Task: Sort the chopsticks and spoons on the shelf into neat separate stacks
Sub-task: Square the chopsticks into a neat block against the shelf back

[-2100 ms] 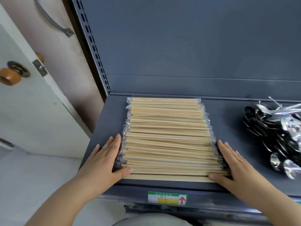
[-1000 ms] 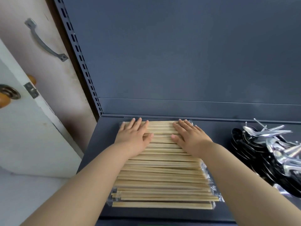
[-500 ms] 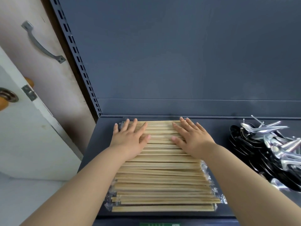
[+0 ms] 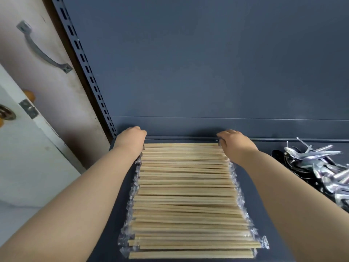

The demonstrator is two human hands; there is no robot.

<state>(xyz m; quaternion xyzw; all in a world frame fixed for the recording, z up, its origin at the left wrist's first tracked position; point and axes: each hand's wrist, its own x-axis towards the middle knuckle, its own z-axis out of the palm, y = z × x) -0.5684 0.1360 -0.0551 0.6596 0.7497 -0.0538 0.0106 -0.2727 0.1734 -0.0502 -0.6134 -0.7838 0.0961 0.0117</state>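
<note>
A wide stack of pale wooden chopsticks (image 4: 185, 195) in clear plastic sleeves lies crosswise on the dark grey shelf (image 4: 268, 147). My left hand (image 4: 130, 140) sits at the stack's far left corner, fingers curled down over the far edge. At the far right corner, my right hand (image 4: 236, 145) curls its fingers over the same edge, the thumb touching the top sticks. The fingertips of both hands are hidden behind the stack. A loose heap of shiny metal spoons (image 4: 321, 167) lies at the shelf's right side, apart from the chopsticks.
The shelf's blue-grey back panel (image 4: 207, 63) rises right behind my hands. A slotted upright (image 4: 85, 63) bounds the shelf on the left. Beyond it are a door with a metal handle (image 4: 43, 52) and a white door (image 4: 28, 157).
Both hands have left the top of the stack, where they lay flat, and moved apart to its far corners with fingers now curled over the back edge.
</note>
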